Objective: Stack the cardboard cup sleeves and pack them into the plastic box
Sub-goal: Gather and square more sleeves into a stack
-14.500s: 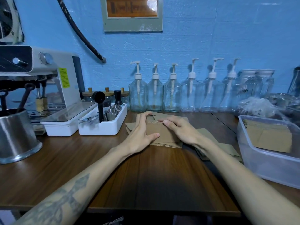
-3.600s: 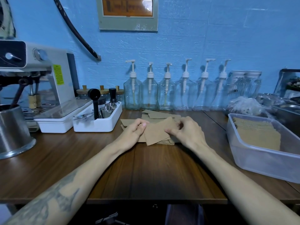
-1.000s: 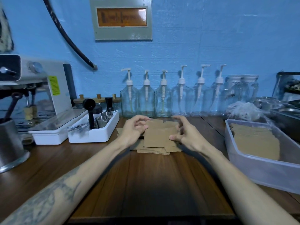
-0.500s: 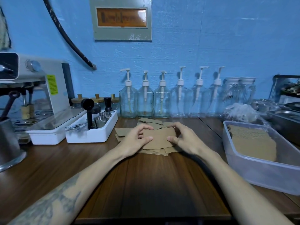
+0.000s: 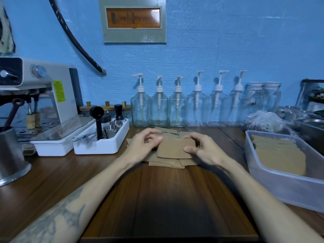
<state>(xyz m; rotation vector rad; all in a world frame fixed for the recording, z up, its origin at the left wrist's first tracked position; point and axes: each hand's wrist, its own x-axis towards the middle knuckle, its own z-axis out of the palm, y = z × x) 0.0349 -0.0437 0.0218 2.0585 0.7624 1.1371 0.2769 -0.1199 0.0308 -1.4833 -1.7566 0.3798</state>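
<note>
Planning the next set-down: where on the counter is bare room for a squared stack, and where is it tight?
Free: the dark wood in front of the loose sleeves, between the two forearms, and the strip between the right hand and the plastic box. Crowded: the back edge along the pump bottles and the left side by the white tray.

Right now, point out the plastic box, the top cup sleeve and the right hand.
plastic box (image 5: 273,186), head view, its near clear wall.
top cup sleeve (image 5: 172,149), head view, middle of its flat face.
right hand (image 5: 205,149), head view, back of the hand.
</note>
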